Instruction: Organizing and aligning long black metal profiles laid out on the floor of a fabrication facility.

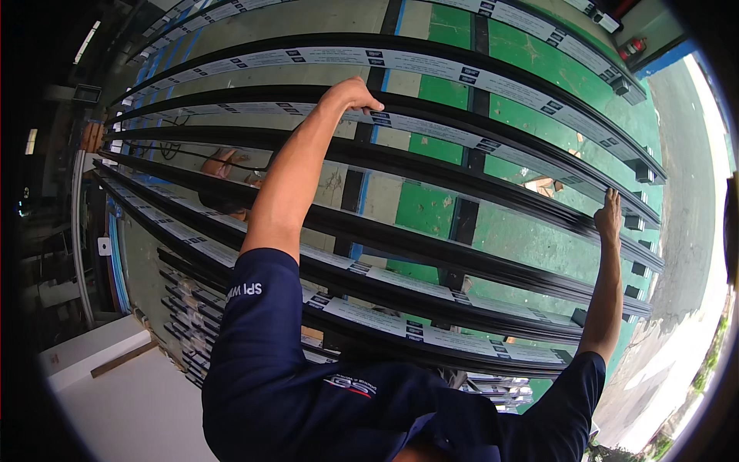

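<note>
- Evidently at full reach, a person in a navy shirt (308,408) extends both bare arms over rows of long dark bars; a pale surface (131,408) sits near left, with a stack of slimmer bars (188,323) just beyond it;
- Nearest to the torso, a bar with a pale printed strip (454,340) runs from left to right; others lie roughly parallel beyond it;
- At right, the right hand (608,217) meets the right stretch of a long dark bar (439,114) in the farther rows; its fingers are pressed together, though whether they pinch the bar cannot be told;
- Farther off, near the middle, the left hand (350,95) curls over what looks like the same bar, fingers bent down around its edge;
- Below the bars spreads a green floor (427,148); grey pavement (685,138) borders it at right; a red extinguisher (633,48) stands far right.
</note>
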`<state>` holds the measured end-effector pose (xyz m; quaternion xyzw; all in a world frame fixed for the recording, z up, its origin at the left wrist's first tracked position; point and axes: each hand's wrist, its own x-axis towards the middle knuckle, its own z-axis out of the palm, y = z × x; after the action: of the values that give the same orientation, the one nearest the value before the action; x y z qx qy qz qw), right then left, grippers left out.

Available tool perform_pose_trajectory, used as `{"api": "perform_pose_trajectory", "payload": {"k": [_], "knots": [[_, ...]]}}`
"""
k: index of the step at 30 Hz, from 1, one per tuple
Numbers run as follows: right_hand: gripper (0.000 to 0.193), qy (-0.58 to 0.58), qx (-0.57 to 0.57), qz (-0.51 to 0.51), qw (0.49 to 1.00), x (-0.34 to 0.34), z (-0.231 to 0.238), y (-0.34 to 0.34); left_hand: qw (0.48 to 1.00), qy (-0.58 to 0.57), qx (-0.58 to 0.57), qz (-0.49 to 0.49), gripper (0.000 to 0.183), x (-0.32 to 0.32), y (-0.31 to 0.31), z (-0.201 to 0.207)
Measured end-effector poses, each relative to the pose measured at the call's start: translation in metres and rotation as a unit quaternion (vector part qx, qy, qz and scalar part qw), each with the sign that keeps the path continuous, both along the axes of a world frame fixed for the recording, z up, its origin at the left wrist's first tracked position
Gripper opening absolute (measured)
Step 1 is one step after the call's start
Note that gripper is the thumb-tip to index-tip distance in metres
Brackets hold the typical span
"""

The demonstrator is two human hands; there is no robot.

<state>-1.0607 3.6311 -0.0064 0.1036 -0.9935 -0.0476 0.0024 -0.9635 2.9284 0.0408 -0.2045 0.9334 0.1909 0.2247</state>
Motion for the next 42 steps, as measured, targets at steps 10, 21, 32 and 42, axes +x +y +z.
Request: {"api": "perform_pose_trajectory", "payload": {"k": [10, 21, 32, 42], "knots": [[0.065, -0.017, 0.052, -0.048, 0.997, 0.005, 0.021, -0.018, 0.998, -0.006, -0.065, -0.015, 0.035, -0.007, 0.031, 0.03], [0.056, 0.051, -0.211, 0.364, 0.906, 0.12, 0.023, -0.46, 0.995, -0.025, -0.094, -0.001, 0.052, -0.013, 0.042, 0.032], [0.044, 0.064, -0.186, 0.275, 0.941, 0.084, 0.013, -0.306, 0.997, 0.072, 0.009, -0.006, 0.044, 0.006, -0.003, -0.015], [0.04, 0.121, -0.093, 0.102, 0.983, 0.023, 0.014, -0.001, 1.0, 0.016, 0.002, 0.0, 0.046, -0.004, -0.001, -0.009]]}}
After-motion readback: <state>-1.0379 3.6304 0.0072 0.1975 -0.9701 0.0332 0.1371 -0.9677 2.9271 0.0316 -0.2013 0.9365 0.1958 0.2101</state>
